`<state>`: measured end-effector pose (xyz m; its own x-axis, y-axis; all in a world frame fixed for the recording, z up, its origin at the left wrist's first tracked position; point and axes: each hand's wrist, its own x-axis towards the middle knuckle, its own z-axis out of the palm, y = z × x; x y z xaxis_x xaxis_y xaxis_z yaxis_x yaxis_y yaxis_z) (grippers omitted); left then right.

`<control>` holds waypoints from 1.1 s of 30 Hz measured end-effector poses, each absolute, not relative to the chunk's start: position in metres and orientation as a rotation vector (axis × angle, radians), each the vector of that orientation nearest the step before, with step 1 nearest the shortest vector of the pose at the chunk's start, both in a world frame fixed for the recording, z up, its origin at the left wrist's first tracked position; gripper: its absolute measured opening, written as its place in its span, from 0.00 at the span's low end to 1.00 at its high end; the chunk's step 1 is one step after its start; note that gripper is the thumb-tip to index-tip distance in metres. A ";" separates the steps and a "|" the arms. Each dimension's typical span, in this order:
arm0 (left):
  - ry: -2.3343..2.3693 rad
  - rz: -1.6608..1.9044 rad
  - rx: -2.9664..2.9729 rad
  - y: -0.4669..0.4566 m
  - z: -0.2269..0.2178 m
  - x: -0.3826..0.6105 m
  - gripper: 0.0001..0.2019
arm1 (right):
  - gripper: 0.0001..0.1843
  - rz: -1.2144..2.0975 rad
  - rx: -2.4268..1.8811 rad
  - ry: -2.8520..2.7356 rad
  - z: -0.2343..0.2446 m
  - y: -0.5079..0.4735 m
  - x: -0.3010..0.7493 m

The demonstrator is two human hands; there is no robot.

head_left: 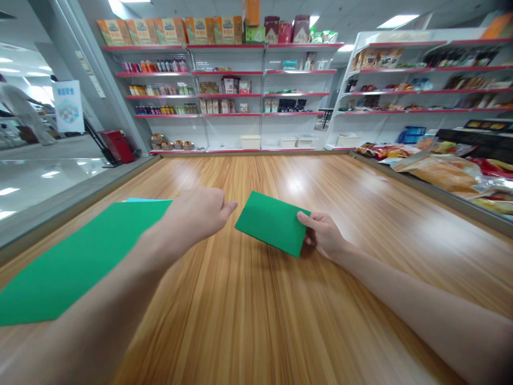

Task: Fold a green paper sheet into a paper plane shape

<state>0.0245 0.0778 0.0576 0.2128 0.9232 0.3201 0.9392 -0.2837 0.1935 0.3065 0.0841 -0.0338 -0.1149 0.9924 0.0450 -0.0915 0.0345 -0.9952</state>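
Observation:
A small green piece of paper [272,222], seemingly folded, is held tilted just above the wooden table. My right hand [324,232] pinches it at its right edge, thumb on top and fingers underneath. To the left of this paper is my left hand [196,214], slightly blurred, its fingers curled in and its thumb pointing toward the paper without touching it. Nothing shows in that hand, though its underside is hidden. Under my left forearm lies a large green sheet [84,256], with the edge of a light blue sheet [148,200] peeking out behind it.
The wood-grain tabletop [224,321] has a raised rim. Packaged snacks [444,171] lie along the right side beyond the rim. Behind stand store shelves [228,115] with boxes and bottles. A red box [116,146], a sign [68,107] and a person [24,109] are at the far left.

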 end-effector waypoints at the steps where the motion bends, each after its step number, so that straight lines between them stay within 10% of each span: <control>1: -1.874 -0.445 -2.396 0.076 0.049 0.028 0.21 | 0.26 1.294 -1.061 -1.214 -0.034 0.085 0.307; 7: -1.748 -0.044 -2.793 -0.001 0.002 0.022 0.45 | 0.25 1.276 -1.016 -1.117 -0.037 0.094 0.309; 14: -1.243 0.040 -3.145 -0.013 -0.010 -0.002 0.35 | 0.27 1.188 -1.098 -1.213 -0.036 0.093 0.309; 17: -1.653 -0.467 -2.905 0.059 -0.013 -0.009 0.28 | 0.27 1.175 -1.092 -1.196 -0.035 0.091 0.308; 20: -2.049 -1.761 -2.317 0.120 -0.005 -0.005 0.23 | 0.27 1.182 -1.076 -1.205 -0.035 0.090 0.309; 26: -2.012 -2.590 -2.724 0.122 -0.015 0.044 0.30 | 0.27 1.258 -1.072 -1.295 -0.035 0.087 0.310; 33: -2.087 -2.189 -3.221 0.089 -0.025 0.054 0.20 | 0.26 1.880 -0.736 -1.986 -0.013 0.068 0.312</control>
<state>0.0536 0.0891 -0.0253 0.3956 0.9183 0.0140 -0.0298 -0.0024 0.9996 0.3116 0.0682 -0.0127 -0.8206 0.5580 -0.1232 0.1535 0.0075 -0.9881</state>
